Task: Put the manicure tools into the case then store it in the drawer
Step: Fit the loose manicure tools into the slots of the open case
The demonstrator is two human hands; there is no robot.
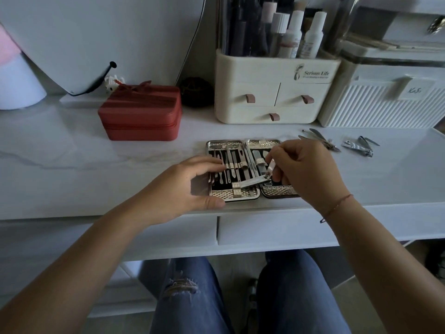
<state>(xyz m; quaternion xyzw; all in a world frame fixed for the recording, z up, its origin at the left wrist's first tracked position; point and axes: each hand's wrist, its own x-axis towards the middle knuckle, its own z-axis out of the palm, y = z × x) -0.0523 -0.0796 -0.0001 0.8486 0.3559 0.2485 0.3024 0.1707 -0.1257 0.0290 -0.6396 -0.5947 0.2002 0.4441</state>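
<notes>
While we had the case [224, 194] lying open and flat near the front edge of the table [120, 169], we'd call the job maybe two-thirds done. The left half looked pretty much full, with a row of slim tools tucked under their straps. The right half was only partly filled: a file, plus bits we couldn't make out behind the fingers.

Our right hand [301, 169] was pinching a clipper [252, 183] by its raised end. The other end lay across the hinge onto the left half, so it wasn't seated in a loop yet, as far as we could tell. Our left hand [183, 186] lay on the left half, fingers out flat on the tools and thumb at the near rim, basically pinning it down.

Left to do: nippers [322, 142] and two loose clippers [358, 147] sat on the table to the right of the case, apart from it. After that we had to close it up and get it into the drawer [277, 230] under the tabletop, which was shut.
</notes>
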